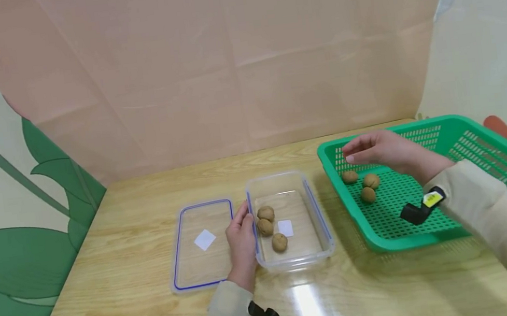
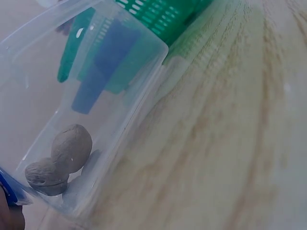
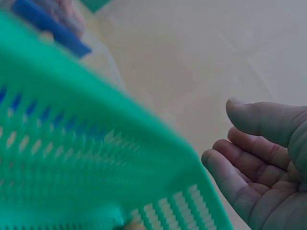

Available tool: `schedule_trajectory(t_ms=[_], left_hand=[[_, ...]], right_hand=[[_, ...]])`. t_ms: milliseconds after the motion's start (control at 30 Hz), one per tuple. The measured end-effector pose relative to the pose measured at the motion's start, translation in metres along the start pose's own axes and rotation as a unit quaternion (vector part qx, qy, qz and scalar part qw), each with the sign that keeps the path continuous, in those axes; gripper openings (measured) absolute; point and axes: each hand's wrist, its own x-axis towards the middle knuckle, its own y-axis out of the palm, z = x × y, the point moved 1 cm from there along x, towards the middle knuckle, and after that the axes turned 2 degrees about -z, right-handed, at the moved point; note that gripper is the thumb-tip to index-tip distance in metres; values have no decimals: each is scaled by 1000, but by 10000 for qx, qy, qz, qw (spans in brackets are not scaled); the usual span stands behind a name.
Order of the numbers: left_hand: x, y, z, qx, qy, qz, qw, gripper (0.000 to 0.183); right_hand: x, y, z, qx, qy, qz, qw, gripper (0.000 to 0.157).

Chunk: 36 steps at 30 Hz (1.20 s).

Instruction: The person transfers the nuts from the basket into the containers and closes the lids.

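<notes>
A clear plastic container (image 1: 299, 254) stands near the middle of the table with three walnuts (image 1: 279, 242) inside, two touching and one apart. My left hand (image 1: 241, 245) rests against the container's left side, its fingers extended along the wall. In the left wrist view, two walnuts (image 2: 72, 148) show through the clear wall. To the right is a green perforated basket (image 1: 370, 238) with three walnuts (image 1: 371, 181) at its left end. Above those walnuts, my right hand (image 1: 386, 152) hovers with loosely bent fingers and nothing in them. The right wrist view shows that hand's (image 3: 261, 172) thumb and fingertips apart.
A clear lid (image 1: 205, 268) with a blue seal lies flat left of the container, partly behind my left hand. White square labels mark the lid and the container. A pink backdrop (image 1: 233, 66) rises behind the wooden table (image 1: 121, 277), with patterned side panels.
</notes>
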Motion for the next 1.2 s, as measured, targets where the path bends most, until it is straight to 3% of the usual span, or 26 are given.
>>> schedule_trajectory(t_ms=[300,667,1200], left_hand=[[-1,0,2,40,-40,-29,10000,36],[0,1,1,12,8,-22,10000,35],[1,0,0,53,2,22,10000,35]], right_hand=[[-9,-6,-34,-217,78,146,9996,48],[-7,-9,-58,-253,172,369,9989,53],[5,-10,-80,-259,-112,1282,9913,55]])
